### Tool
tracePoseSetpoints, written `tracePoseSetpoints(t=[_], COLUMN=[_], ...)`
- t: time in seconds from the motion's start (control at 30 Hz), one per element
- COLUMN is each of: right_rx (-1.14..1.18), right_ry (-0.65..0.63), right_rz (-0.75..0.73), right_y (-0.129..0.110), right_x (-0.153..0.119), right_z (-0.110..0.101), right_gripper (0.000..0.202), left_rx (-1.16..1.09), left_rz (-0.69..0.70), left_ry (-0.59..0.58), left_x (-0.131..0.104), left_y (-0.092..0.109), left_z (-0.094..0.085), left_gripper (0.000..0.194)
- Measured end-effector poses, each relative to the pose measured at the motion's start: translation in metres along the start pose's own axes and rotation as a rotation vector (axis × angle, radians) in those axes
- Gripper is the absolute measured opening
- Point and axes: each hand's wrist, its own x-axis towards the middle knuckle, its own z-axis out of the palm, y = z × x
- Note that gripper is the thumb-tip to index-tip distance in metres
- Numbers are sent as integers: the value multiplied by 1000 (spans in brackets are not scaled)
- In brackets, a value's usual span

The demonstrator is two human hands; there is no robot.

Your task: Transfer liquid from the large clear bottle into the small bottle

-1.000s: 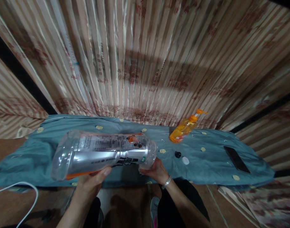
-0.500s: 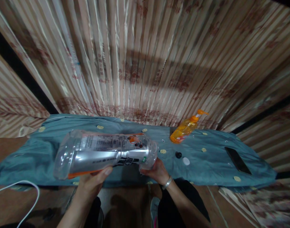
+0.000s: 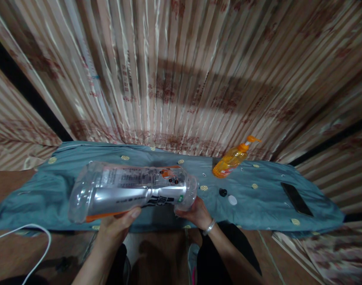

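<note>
A large clear plastic bottle (image 3: 130, 192) with a silver and orange label lies sideways in the air above the teal cloth. Its base points left and its neck end points right. My left hand (image 3: 117, 223) is closed around its underside near the base, thumb on the label. At the other end my right hand (image 3: 195, 213) grips the bottle's neck, with the fingers partly hidden behind it. A black cap (image 3: 222, 192) and a white round lid (image 3: 232, 200) rest on the cloth to the right of my right hand.
An orange pump bottle (image 3: 230, 161) stands near the curtain (image 3: 181, 79) at the back. A black phone (image 3: 296, 199) lies on the right part of the teal cloth (image 3: 266, 206). A white cable (image 3: 47, 241) loops at the lower left.
Almost nothing differs. Both hands keep the same hold on the bottle, and the view has shifted very slightly.
</note>
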Motion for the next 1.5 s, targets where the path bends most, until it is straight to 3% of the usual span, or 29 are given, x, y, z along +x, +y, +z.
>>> tracePoseSetpoints(t=[0.23, 0.4, 0.47, 1.23, 1.5], right_rx=[-32, -32, -31, -47, -4], right_ry=[-4, -9, -4, 4, 9], right_rz=[-7, -24, -30, -16, 1], right_y=[-1, -3, -2, -7, -5], right_x=[-1, -1, -1, -1, -1], right_z=[-1, -2, -1, -2, -1], right_gripper=[38, 35, 36, 38, 38], left_rx=[-30, -13, -24, -34, -15], left_rz=[-4, -34, -32, -39, -57], left_ry=[80, 74, 146, 72, 137], left_x=[-5, -5, -5, -7, -8], left_y=[6, 2, 2, 6, 8], left_z=[11, 9, 9, 10, 13], left_gripper=[39, 51, 50, 43, 43])
